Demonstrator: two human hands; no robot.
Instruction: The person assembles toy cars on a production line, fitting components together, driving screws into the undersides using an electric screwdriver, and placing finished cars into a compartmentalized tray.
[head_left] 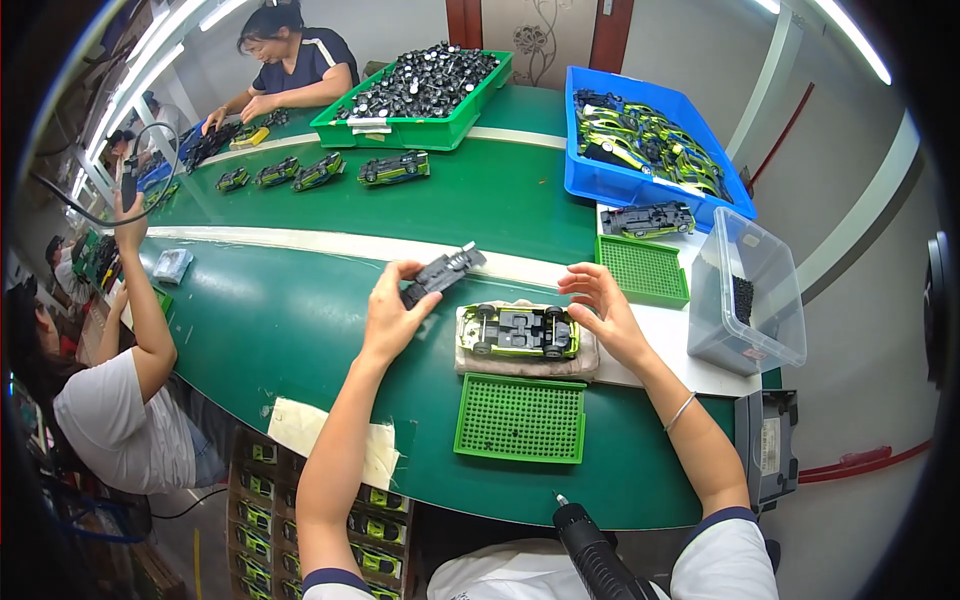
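My left hand (pixel 388 322) grips a dark grey toy car chassis plate (pixel 442 274) between thumb and fingers, raised and tilted above the table. Beside it, an upturned yellow-green toy car body (pixel 522 333) lies on a folded cloth pad (pixel 588 362), its wheels and grey inner part showing. At the car's right end, my right hand (pixel 610 315) has its fingers apart with nothing in them. Just below the pad sits a green perforated tray (pixel 520 418) with a few tiny dark pieces. A black electric screwdriver (pixel 588 545) points up from the lower edge.
A blue bin (pixel 660 185) of car bodies and a green crate (pixel 400 132) of black parts stand at the back. Right are a second green tray (pixel 642 270), a clear box (pixel 745 290) and another upturned car (pixel 648 219). Co-workers (pixel 290 65) sit left and far.
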